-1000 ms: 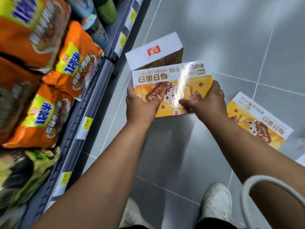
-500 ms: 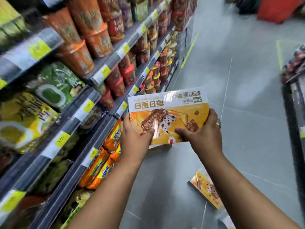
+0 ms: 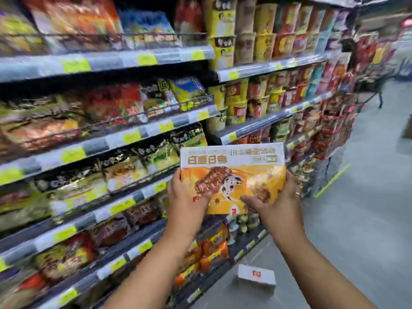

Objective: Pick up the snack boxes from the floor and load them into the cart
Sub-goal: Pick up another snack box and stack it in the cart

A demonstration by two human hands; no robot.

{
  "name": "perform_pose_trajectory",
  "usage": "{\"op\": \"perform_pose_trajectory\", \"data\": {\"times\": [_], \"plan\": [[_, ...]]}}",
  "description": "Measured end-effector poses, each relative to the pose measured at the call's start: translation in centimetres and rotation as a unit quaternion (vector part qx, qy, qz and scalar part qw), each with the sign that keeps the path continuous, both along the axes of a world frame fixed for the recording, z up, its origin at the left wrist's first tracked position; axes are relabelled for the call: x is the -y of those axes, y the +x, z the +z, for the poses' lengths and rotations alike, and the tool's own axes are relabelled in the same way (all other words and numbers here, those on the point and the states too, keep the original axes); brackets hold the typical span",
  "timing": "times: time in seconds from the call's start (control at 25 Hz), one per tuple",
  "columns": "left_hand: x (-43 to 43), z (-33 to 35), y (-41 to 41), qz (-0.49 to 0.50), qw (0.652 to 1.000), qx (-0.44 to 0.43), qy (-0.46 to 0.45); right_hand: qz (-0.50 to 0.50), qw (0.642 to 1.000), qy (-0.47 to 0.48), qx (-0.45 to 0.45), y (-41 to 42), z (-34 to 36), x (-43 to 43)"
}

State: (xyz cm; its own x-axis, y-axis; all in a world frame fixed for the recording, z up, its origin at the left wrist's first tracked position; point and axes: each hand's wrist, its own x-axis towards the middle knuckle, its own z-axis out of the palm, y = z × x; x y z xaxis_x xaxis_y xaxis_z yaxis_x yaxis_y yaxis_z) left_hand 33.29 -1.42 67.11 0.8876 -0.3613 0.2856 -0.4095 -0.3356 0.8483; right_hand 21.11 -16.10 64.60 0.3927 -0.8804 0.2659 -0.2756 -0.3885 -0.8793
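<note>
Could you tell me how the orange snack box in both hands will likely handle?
Probably stiff: the snack box shows flat faces and straight edges between the left hand and right hand. Possibly slippery: its front looks glossy. Likely light: held only near its lower edge.

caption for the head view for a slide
Left hand and right hand hold an orange snack box before stocked shelves; a white box lies on the floor.
</note>
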Motion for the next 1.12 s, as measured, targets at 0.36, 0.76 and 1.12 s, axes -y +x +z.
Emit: {"op": "perform_pose_trajectory", "data": {"times": [0.36,0.76,1.12], "plan": [[-21.5,10.3,-1.5,0.199,0.973,0.111,-0.024,0.217,0.973,-0.059,0.058,5.4,10.7,-17.2],[-51.2,13.9,-10.0,0.39,0.912,0.13,0.003,0.411,0.903,-0.048,0.118,6.1,14.1,-47.0],[-72.0,13.9,-17.9,0.556,0.819,0.141,0.018,0.581,0.803,-0.02,0.131,5.2,14.4,-70.4]]}}
